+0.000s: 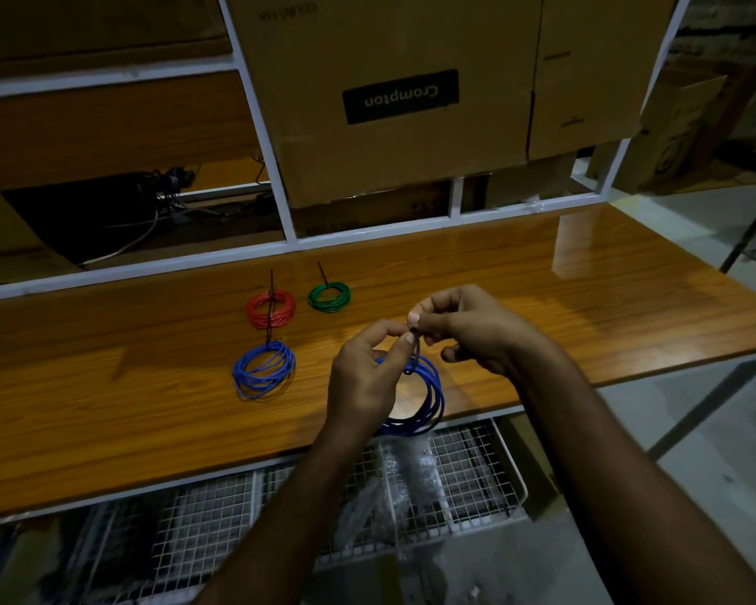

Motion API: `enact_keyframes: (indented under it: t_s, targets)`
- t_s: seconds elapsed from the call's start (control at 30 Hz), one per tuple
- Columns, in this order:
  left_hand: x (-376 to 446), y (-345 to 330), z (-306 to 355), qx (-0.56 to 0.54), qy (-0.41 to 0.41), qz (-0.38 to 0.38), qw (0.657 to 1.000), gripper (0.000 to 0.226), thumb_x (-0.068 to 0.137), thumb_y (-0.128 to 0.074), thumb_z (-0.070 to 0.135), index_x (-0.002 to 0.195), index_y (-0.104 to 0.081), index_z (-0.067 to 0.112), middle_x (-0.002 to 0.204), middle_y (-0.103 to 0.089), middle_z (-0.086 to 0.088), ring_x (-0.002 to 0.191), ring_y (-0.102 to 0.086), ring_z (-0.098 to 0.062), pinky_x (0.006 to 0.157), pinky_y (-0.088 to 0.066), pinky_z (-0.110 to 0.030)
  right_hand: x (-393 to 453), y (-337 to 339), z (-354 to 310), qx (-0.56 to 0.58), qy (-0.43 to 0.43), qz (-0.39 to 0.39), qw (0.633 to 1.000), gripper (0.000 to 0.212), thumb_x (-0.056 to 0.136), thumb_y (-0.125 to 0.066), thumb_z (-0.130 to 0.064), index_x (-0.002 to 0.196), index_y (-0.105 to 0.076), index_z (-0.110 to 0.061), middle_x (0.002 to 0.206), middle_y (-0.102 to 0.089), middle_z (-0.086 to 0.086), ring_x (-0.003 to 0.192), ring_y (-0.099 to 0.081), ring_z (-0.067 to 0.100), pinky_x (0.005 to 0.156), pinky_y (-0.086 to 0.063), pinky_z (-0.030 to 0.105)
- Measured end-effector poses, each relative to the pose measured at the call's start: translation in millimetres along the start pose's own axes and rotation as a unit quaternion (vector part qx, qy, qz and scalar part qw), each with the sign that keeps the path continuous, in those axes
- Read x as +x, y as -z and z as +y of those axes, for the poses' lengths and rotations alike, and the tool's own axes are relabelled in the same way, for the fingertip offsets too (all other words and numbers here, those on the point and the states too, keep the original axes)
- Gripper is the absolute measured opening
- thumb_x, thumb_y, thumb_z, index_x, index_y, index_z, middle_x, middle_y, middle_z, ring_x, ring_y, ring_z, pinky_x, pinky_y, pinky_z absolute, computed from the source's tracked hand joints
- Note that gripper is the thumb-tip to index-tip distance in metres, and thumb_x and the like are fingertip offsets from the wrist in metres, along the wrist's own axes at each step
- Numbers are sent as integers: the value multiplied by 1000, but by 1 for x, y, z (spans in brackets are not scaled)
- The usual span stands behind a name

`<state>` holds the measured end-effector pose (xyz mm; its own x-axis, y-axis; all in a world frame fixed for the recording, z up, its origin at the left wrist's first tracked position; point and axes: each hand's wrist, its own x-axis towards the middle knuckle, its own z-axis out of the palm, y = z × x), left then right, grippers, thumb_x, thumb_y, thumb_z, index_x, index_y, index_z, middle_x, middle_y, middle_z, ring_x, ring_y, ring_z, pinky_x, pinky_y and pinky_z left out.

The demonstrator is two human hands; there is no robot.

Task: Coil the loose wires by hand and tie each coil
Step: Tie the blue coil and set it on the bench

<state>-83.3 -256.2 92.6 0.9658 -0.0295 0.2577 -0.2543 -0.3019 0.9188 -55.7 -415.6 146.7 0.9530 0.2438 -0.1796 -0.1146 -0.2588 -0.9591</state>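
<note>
Nearest the camera, a white wire-mesh basket (pixel 476 469) holding clear plastic wrapping hung below the front edge of the glossy brown wooden worktop (pixel 105 408). Above that edge the person's two forearms reached in, and both hands worked on a dark blue coil of thin wire (pixel 433 403) held up over the worktop's front lip. The left hand (pixel 363 373) had its grip pinched together, thumb and forefinger on a thin black tie (pixel 416 347) that rose from the top of that coil; the right hand (pixel 468 329) pinched the same tie from the other side, its other fingers curled. Whether the tie was already cinched could not be told, so this coil looked wound but not yet finished. Farther back on the worktop lay a lighter blue wire coil (pixel 265 371), and beyond it a red wire coil (pixel 271 308) and a green wire coil (pixel 329 296), each apart from the others and each with a black tie tail sticking up, which suggested three coils were done. No loose, uncoiled wire showed on the worktop, so the task seemed near its end. Behind stood a white metal rack (pixel 276 176) with a brown cardboard box (pixel 389 159).
</note>
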Motion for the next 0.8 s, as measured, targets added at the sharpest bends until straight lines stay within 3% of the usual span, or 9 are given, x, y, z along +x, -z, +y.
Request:
enact_keyframes:
  t_s: [0.13,0.3,0.4,0.5,0.67,0.8]
  targets:
    - [1,0,-5,-17,0,5,1000,13,97,-62,27,88,-68,34,53,-58,11,46,-47,-6,52,-37,-30,2,0,-3,-18,-10,-4,1000,11,94,-63,-21,89,-68,-12,72,-62,-2,65,-55,8,53,-45,22]
    - [4,4,-2,-74,15,14,997,8,97,-61,19,98,-68,17,46,-50,13,41,-39,-2,47,-30,-19,6,-8,-8,-78,12,8,997,21,102,-51,-24,90,-62,-10,78,-55,4,73,-52,17,63,-45,29]
    - [8,3,-2,-97,36,14,995,10,98,-59,19,96,-69,22,47,-47,12,42,-36,-4,47,-30,-20,9,-13,-8,-117,22,41,992,26,103,-47,-27,96,-61,-6,81,-54,7,74,-50,21,64,-45,32]
    - [11,5,-5,-136,65,11,988,14,100,-56,22,94,-68,26,50,-35,5,42,-25,-11,44,-21,-23,13,-15,-7,-148,34,89,984,27,104,-46,-28,96,-61,-8,81,-54,7,73,-51,21,66,-47,35]
    - [11,10,-2,-123,44,12,991,10,100,-55,23,96,-64,23,50,-39,9,41,-29,-8,43,-24,-23,9,-13,-12,-106,56,22,993,28,104,-46,-25,83,-59,-11,74,-52,5,67,-50,15,59,-44,26]
    - [13,6,2,-156,44,14,987,8,97,-61,19,99,-65,24,49,-36,6,42,-28,-11,44,-21,-24,12,-13,-18,-118,69,35,990,27,103,-48,-25,87,-62,-9,74,-54,4,65,-50,14,58,-44,25]
